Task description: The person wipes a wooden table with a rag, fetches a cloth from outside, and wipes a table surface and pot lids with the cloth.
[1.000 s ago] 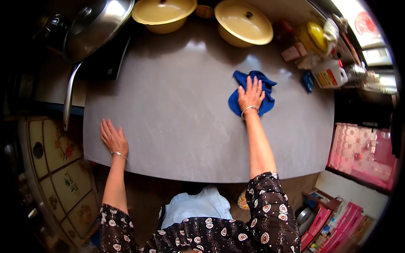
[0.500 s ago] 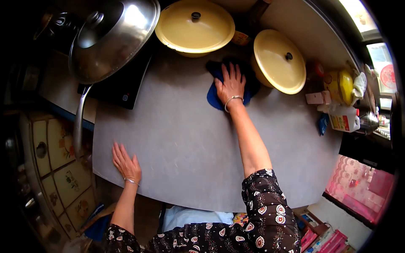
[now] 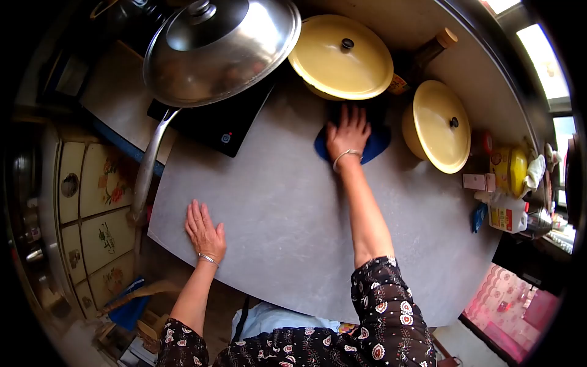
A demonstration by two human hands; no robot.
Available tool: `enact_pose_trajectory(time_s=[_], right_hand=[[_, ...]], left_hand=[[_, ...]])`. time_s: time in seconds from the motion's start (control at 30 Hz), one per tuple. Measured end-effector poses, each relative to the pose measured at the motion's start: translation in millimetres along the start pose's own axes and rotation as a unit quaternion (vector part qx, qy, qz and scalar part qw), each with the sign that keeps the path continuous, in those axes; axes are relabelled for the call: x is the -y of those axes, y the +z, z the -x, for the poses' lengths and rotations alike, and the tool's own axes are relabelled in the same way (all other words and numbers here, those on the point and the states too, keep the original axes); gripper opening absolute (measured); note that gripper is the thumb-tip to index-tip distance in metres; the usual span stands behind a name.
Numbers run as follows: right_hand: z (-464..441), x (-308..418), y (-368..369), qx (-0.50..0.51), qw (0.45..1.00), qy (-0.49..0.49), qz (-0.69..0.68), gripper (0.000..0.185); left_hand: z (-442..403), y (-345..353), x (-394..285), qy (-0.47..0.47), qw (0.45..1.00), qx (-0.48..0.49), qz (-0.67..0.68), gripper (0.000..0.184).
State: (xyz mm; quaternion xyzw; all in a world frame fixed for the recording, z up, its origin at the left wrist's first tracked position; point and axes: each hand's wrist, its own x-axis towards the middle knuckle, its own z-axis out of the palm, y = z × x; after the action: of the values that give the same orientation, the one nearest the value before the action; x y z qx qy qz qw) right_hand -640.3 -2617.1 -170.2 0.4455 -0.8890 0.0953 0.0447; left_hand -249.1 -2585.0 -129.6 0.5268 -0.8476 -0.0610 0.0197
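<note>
My right hand [image 3: 349, 134] lies spread on a blue cloth [image 3: 377, 145], pressing it to the grey tabletop [image 3: 281, 202] just in front of a yellow lidded basin [image 3: 342, 58]. Part of the cloth is in dark shadow beyond the fingers. My left hand [image 3: 206, 233] rests flat on the tabletop near its left front edge, fingers stretched out, with nothing under it that I can see.
A lidded steel pan [image 3: 226, 55] sits over a black cooktop [image 3: 229, 119], its long handle [image 3: 148, 165] reaching past the left table edge. Right of my right hand stand another yellow basin [image 3: 437, 125], a dark bottle [image 3: 434, 49], a white jug [image 3: 507, 215] and a pink box [image 3: 479, 181].
My right hand and the cloth have moved from the right part of the tabletop to the back, close to the first basin. The view has turned, and my left hand stays near the left edge.
</note>
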Motion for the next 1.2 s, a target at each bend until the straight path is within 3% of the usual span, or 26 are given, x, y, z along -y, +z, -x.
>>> enact_pose_trajectory(time_s=[0.07,0.23,0.37,0.57,0.77,0.87,0.93,1.0,1.03,1.1,1.2], right_hand=[[21.6,34.9,-9.4,0.052,0.998,-0.041,-0.015,0.064],[11.6,95.2,-11.4,0.065,0.975,-0.155,-0.148,0.061],[-11.8,126.6,1.2,0.055,0.975,-0.156,-0.151,0.059],[67.5,93.5,-33.0,0.086,0.952,-0.241,-0.169,0.054],[123.5,-20.4,-63.7,0.065,0.992,-0.061,-0.086,0.057],[161.3,-71.1,-62.0,0.005,0.997,0.067,-0.027,0.056],[173.5,-80.7,-64.8,-0.012,0.994,0.107,-0.010,0.056],[170.7,-76.8,-67.2,-0.014,0.992,0.127,-0.003,0.056],[171.0,-77.9,-65.0,-0.016,0.992,0.128,-0.003,0.056],[170.4,-79.0,-65.8,-0.016,0.991,0.130,-0.008,0.056],[168.5,-80.8,-64.4,-0.021,0.990,0.141,-0.007,0.055]], left_hand=[[-0.9,0.3,0.2,0.003,1.000,-0.003,0.002,0.065],[-3.7,-1.0,-0.6,-0.001,1.000,0.005,0.001,0.068],[-0.9,-1.7,0.0,-0.003,1.000,0.005,0.001,0.069],[-2.0,-6.7,-5.0,-0.004,1.000,-0.012,0.020,0.068],[-0.8,-1.0,-7.1,0.018,0.997,-0.070,0.007,0.057],[-29.0,2.9,-46.3,0.116,0.983,-0.073,0.118,0.045],[-76.4,-35.8,-118.5,0.185,0.927,-0.071,0.318,0.034],[-127.5,-32.7,-162.9,0.139,0.901,-0.056,0.407,0.036],[-156.5,-34.9,-181.3,0.046,0.862,0.002,0.505,0.038],[-209.5,-43.9,-215.9,-0.142,0.729,0.086,0.664,0.049],[-257.2,-52.2,-239.1,-0.221,0.629,0.088,0.740,0.037]])
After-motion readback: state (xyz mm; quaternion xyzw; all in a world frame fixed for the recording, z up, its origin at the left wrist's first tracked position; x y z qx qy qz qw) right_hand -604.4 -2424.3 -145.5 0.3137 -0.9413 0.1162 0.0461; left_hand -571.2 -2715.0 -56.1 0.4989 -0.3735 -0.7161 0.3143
